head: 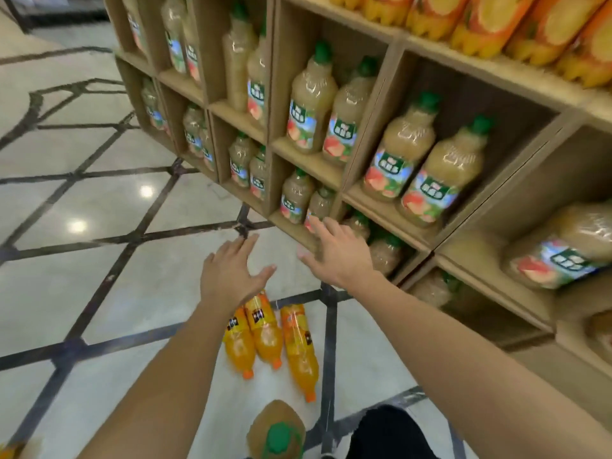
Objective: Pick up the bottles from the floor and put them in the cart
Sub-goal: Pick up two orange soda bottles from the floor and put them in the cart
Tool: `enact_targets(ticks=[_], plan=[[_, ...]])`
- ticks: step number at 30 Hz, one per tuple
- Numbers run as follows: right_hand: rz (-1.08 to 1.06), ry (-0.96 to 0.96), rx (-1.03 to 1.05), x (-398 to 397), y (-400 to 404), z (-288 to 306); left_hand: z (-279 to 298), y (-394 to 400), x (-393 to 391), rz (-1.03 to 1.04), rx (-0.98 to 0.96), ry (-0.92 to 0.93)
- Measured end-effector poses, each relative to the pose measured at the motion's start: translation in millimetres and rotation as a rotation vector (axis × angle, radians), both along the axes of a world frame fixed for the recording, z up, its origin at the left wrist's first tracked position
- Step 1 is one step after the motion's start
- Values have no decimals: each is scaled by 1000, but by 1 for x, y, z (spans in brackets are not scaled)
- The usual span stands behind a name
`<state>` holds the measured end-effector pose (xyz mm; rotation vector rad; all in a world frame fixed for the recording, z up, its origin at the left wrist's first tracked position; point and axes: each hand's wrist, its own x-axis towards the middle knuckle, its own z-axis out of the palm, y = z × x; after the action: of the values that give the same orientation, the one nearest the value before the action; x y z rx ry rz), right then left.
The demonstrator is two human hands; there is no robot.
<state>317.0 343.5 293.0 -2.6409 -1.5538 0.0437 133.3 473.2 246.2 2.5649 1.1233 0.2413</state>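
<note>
Both hands point(231, 273) point(334, 256) spread empty above three orange-labelled bottles point(265, 329), writing unreadable

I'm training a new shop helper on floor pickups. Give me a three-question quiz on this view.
1. How many orange bottles lie side by side on the floor?
2. True or false: the left hand is gripping a bottle.
3. The green-capped bottle at the bottom edge is: A) on the shelf B) on the floor, near the person C) in the right hand

Key: 1) three; 2) false, both hands are open and empty; 3) B
</note>
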Motion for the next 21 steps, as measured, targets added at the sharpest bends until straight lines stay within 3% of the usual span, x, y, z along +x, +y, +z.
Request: enact_targets(ticks=[9,18,21], plan=[[-120,66,-116,15,-17,-218,-221,-3,30,58,-104,111],[-208,174,-281,-8,-37,-336,-329,-23,43,137,-299,175],[-226,248,-309,-10,-36,-359,-349,-28,54,155,-284,226]])
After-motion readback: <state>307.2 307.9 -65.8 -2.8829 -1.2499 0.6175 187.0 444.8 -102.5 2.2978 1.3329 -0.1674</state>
